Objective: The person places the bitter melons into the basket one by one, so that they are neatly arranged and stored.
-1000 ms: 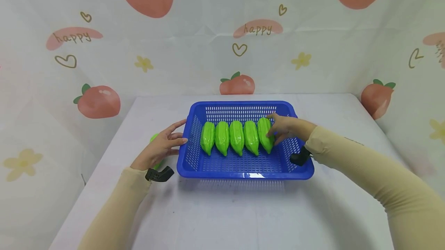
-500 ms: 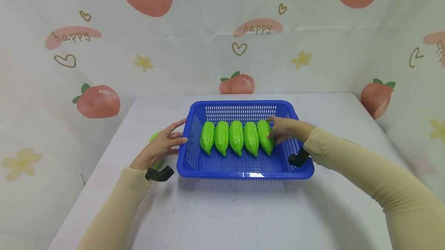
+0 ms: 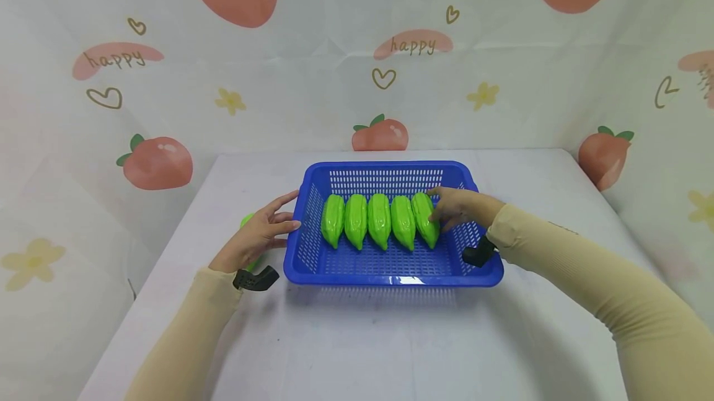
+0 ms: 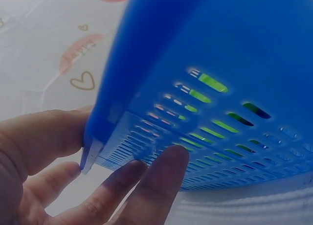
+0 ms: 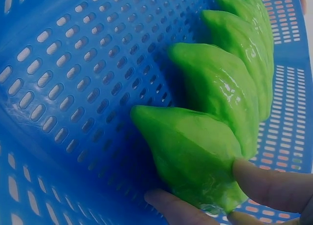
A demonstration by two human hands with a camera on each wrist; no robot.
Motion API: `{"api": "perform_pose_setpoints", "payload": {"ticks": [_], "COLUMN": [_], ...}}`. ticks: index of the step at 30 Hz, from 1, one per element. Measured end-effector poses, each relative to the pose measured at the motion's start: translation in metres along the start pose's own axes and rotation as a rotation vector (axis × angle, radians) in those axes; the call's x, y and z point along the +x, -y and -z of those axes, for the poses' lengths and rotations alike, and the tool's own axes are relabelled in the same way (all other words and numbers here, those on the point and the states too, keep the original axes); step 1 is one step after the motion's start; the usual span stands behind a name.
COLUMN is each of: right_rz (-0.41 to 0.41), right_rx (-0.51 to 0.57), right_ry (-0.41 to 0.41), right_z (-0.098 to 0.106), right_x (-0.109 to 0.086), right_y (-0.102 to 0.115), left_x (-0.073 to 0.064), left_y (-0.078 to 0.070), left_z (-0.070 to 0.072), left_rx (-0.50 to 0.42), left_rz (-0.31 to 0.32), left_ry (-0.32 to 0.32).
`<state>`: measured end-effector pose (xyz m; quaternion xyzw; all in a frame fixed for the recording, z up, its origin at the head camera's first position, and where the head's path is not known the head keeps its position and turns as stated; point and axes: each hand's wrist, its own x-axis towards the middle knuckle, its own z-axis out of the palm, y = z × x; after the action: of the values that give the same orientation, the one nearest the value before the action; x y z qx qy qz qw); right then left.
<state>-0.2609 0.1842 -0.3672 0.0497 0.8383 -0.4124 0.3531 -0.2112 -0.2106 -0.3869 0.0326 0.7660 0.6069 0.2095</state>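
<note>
Several glossy green, ridged star fruits (image 3: 379,221) lie side by side in a blue basket (image 3: 346,279), tips toward me. My right hand (image 3: 460,206) reaches over the basket's right side and holds the rightmost star fruit (image 3: 422,212) near its far end. In the right wrist view, thumb and fingers sit on opposite sides of this star fruit (image 5: 190,146). At the basket's left side, my left hand (image 3: 259,233) touches the rim and outer wall with spread, fairly straight fingers. The left wrist view has those fingertips (image 4: 173,159) against the slotted wall (image 4: 234,54).
Another green object (image 3: 247,220) lies on the white table (image 3: 346,351) left of the basket, mostly hidden behind my left hand. A printed cloth backdrop (image 3: 312,79) rises behind the table and along both sides.
The rightmost star fruit has shifted slightly toward me, and its far end has dropped a little level with the row. My right hand lowered with it; the left hand stayed put.
</note>
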Motion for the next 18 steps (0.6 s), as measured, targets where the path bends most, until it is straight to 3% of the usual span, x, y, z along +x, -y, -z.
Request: {"api": "perform_pose_setpoints", "payload": {"ticks": [18], "right_rz": [0.002], "right_rx": [0.023], "right_ry": [0.003], "right_z": [0.0000], "right_x": [0.0004], "right_y": [0.0000], "left_x": [-0.0010], "left_y": [-0.0003], "left_z": [0.0017], "left_rx": [0.001], "left_rz": [-0.009], "left_ry": [0.010]}}
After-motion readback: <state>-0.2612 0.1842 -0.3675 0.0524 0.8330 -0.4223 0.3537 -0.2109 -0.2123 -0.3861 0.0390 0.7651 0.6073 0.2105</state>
